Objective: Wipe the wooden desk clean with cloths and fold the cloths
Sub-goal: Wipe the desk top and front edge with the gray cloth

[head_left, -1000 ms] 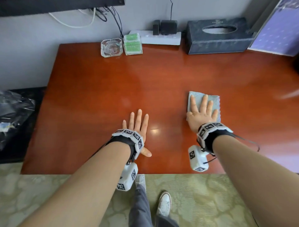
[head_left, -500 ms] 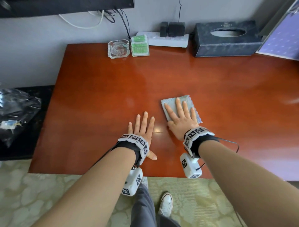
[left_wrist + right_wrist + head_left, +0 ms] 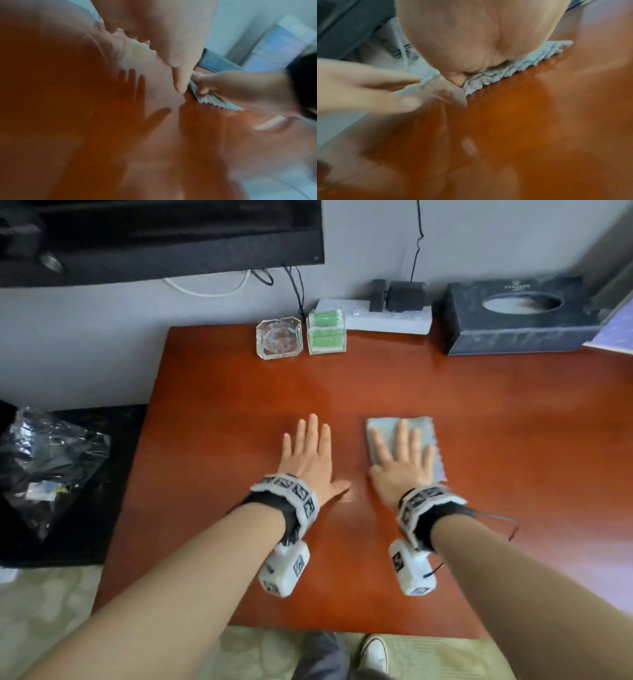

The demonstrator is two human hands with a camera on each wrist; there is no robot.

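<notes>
Grey cloth [image 3: 387, 430] lies under right hand [image 3: 400, 470], fingers spread flat; left hand [image 3: 310, 463] likewise on desk [image 3: 222, 440].

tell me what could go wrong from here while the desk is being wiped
1. The right hand presses the pale blue folded cloth with flat fingers, no grip; its near edge already looks rumpled in the right wrist view, so it may bunch or unfold.
2. A stroke toward the back of the reddish wooden desk could knock the clear glass ashtray or green-filled clear box.
</notes>
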